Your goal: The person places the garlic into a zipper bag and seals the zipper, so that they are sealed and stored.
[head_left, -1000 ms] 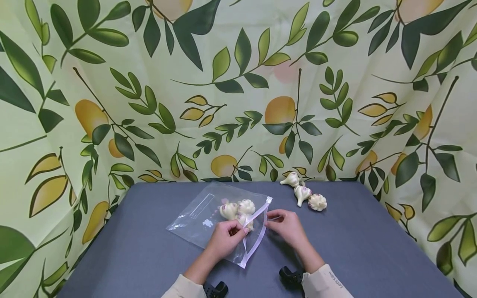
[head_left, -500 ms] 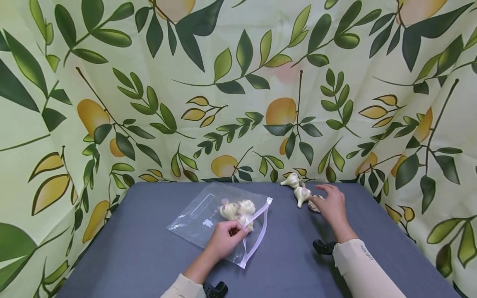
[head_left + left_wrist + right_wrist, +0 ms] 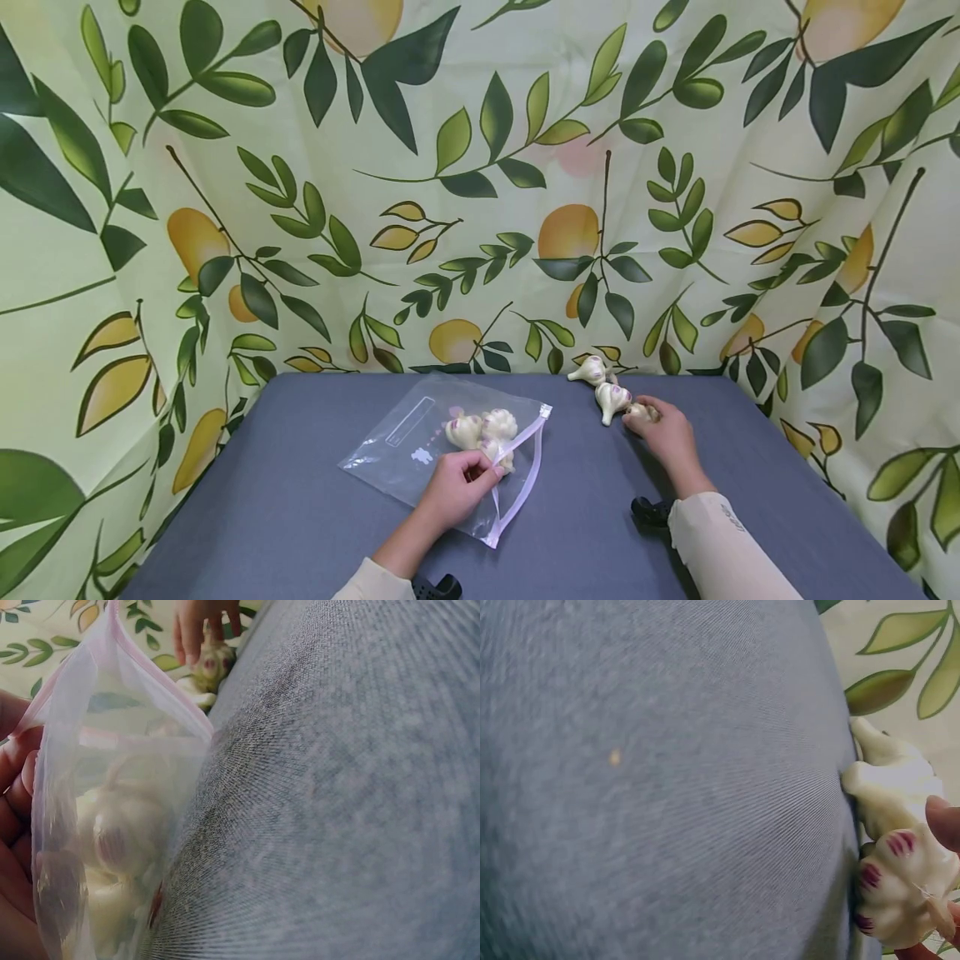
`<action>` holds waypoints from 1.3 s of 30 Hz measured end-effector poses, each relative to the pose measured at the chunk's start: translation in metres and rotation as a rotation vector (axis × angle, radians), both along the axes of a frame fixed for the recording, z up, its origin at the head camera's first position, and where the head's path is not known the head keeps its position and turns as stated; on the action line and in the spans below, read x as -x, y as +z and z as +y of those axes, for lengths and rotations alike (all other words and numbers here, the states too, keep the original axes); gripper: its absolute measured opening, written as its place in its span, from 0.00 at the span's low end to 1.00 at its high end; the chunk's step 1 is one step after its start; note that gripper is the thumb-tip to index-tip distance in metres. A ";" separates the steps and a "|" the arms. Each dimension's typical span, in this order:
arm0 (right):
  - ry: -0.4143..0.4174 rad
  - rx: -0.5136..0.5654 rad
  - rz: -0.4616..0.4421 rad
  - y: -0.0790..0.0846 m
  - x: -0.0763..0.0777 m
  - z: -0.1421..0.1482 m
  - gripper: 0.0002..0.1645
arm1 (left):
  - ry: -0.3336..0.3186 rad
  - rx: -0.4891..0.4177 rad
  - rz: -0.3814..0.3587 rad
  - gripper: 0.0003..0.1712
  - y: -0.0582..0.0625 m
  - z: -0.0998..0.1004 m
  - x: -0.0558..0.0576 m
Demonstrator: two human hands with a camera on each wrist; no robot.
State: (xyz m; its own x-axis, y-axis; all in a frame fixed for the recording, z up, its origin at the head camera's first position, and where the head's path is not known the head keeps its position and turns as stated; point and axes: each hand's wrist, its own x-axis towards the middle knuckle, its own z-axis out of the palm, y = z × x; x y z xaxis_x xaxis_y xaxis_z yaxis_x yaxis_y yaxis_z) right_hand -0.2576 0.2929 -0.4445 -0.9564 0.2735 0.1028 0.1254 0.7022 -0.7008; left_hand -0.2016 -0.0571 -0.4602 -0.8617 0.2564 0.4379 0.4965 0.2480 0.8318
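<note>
A clear zip bag [image 3: 408,437] with a pale pink-white zip edge lies flat on the table, its mouth facing right and parted. Three garlic bulbs [image 3: 463,431] show through its film. My left hand [image 3: 453,487] pinches the upper lip of the mouth; the left wrist view shows the lip lifted over the bulbs inside. At the back right, my right hand [image 3: 663,435] holds a garlic bulb [image 3: 900,889] with purple streaks between thumb and fingers. Right beside it lie two loose garlic bulbs, one nearer [image 3: 612,401] and one farther back [image 3: 590,370].
The grey cloth-covered table [image 3: 300,500] ends at a hanging curtain [image 3: 495,250] printed with leaves and fruit. Black wrist-camera mounts [image 3: 651,511] sit under both forearms, low over the cloth.
My right hand has left the bag's mouth, moved right and back to the loose garlic, and taken hold of the nearest bulb. My left hand keeps its pinch on the bag.
</note>
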 end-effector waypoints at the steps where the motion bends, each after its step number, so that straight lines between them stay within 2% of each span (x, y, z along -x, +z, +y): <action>1: -0.012 -0.003 0.003 -0.001 0.000 0.000 0.32 | 0.003 -0.002 0.006 0.09 -0.002 0.000 0.001; 6: -0.074 -0.037 0.018 -0.007 0.002 0.002 0.28 | -0.007 -0.025 0.011 0.10 -0.011 -0.001 0.006; 9: -0.094 -0.026 0.021 -0.009 0.002 0.000 0.27 | -0.011 -0.028 -0.002 0.10 -0.001 -0.001 0.000; 13: -0.124 0.039 0.003 -0.009 0.001 -0.003 0.28 | 0.018 -0.015 -0.020 0.10 0.010 0.001 -0.007; 17: -0.158 0.092 0.001 -0.012 0.000 -0.005 0.29 | 0.032 -0.003 -0.014 0.11 0.005 0.003 -0.005; 25: -0.172 0.121 0.016 -0.013 -0.003 -0.006 0.29 | -0.007 -0.035 -0.013 0.09 0.020 -0.001 -0.013; 32: -0.166 0.171 0.047 -0.014 -0.013 -0.005 0.28 | -0.009 -0.025 -0.034 0.09 0.022 -0.002 -0.013; 39: -0.201 0.326 0.058 -0.016 -0.029 -0.012 0.31 | -0.005 -0.024 -0.029 0.10 0.020 -0.002 -0.013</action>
